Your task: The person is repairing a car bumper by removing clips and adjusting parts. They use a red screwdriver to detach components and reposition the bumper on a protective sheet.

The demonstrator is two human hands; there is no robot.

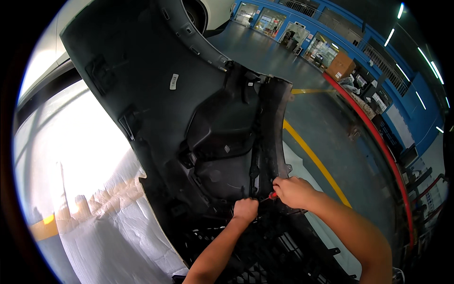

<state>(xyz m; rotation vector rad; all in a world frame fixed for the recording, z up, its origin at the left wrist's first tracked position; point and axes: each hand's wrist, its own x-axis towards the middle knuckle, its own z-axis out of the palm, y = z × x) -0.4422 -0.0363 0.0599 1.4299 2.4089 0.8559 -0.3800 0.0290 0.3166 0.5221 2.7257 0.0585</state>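
A large black car bumper (151,113) lies with its hollow inner side up, filling the middle of the view. Over its lower part, my right hand (294,191) is closed around a small red-handled tool (273,195), mostly hidden by the fingers. A thin shaft seems to run from it toward my left hand (246,209). That hand is curled into a fist just to the left, against the bumper's inner parts; what it grips is hidden. Just beyond both hands sits a moulded dark plastic liner (222,177) inside the bumper.
White padded sheeting (118,236) spreads at the left, glaring in bright light. Part of a white car (220,12) stands at the top. A yellow floor line (317,161) and a red rail (378,137) run along the right, with a cardboard box (340,65) behind the rail.
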